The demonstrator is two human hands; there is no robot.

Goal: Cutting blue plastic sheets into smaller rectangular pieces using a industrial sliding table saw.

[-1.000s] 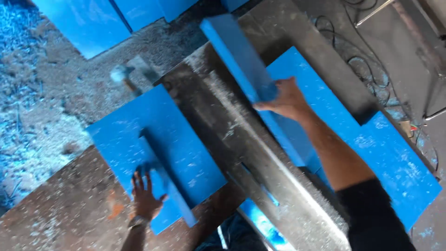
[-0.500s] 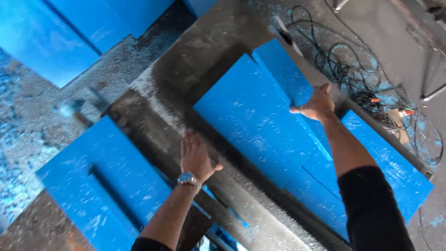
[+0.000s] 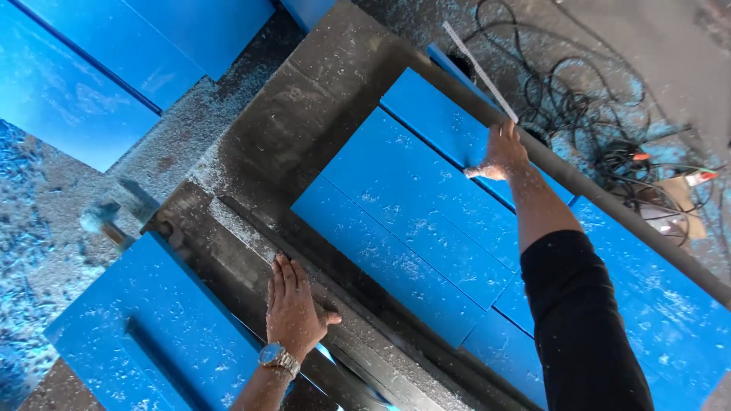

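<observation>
Left hand (image 3: 293, 308) now on dusty bench (image 3: 304, 152)

Harsh daylight, hard shadows, sharp focus

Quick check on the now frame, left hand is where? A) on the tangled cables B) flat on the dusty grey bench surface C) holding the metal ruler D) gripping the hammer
B: the left hand, wearing a wristwatch, lies palm-down with fingers spread on the dusty grey bench, between the two sets of blue boards; the hammer lies apart on the left, and the metal ruler and the cables are over by the right hand.
</observation>
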